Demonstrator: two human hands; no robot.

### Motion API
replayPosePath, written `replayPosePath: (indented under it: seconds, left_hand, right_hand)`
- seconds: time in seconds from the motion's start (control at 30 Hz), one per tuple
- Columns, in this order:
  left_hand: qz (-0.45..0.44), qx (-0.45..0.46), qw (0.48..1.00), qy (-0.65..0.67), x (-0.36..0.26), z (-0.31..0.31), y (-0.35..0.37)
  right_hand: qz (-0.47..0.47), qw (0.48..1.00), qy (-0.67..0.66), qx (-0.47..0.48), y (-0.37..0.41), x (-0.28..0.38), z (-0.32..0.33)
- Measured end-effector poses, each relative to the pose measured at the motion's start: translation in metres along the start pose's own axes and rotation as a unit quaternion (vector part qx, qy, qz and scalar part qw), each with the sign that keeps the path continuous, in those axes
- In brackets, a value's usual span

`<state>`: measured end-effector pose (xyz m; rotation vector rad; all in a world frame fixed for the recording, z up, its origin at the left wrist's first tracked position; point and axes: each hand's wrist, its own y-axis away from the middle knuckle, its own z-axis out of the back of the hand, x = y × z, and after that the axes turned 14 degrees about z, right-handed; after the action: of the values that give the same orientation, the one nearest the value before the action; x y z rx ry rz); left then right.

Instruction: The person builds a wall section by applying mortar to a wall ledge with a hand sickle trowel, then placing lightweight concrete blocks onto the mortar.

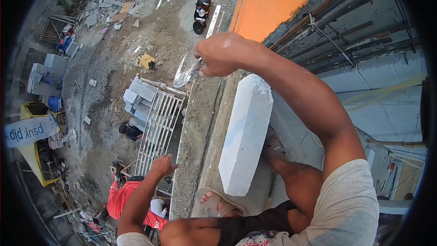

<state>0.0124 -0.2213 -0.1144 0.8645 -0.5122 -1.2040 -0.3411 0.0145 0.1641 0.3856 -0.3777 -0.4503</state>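
Observation:
My right hand (pixel 218 54) is closed round the handle of a trowel (pixel 185 72), whose shiny blade hangs over the outer side of the wall ledge (pixel 193 132). Rough grey mortar covers part of that ledge. A long white block (pixel 246 132) lies on the inner side of the ledge, beside my sandalled foot. My left hand (pixel 163 166) is out past the ledge's outer edge, fingers partly curled, with nothing visible in it; its fingertips are close to the edge.
Far below are a metal frame (pixel 157 132), stacked blocks (pixel 141 91), a motorcycle (pixel 201 11), gravel and rubble. A person in red (pixel 120 200) and another in dark clothes (pixel 132 132) are down there. An orange wall (pixel 273 0) and scaffold poles (pixel 332 41) stand ahead and right.

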Motion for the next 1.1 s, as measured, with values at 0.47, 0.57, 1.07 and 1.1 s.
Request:
replayPosePath:
  seconds: [0.47,0.57,1.07,1.1]
  left_hand:
    - [-0.149,0.02,0.787,0.599,-0.175,0.004,0.009]
    - [-0.18,-0.002,0.815,0.551,-0.171,0.01,0.011]
    - [-0.089,-0.104,0.747,0.651,-0.169,-0.057,0.055]
    - [-0.087,-0.109,0.731,0.668,-0.168,-0.065,0.058]
  right_hand:
    - [0.003,0.981,-0.019,-0.195,0.127,0.042,0.001]
    - [0.006,0.981,-0.026,-0.192,0.143,0.052,0.002]
    - [-0.047,0.991,0.119,-0.024,0.089,0.076,-0.03]
    - [-0.043,0.991,0.125,-0.034,0.081,0.078,-0.037]
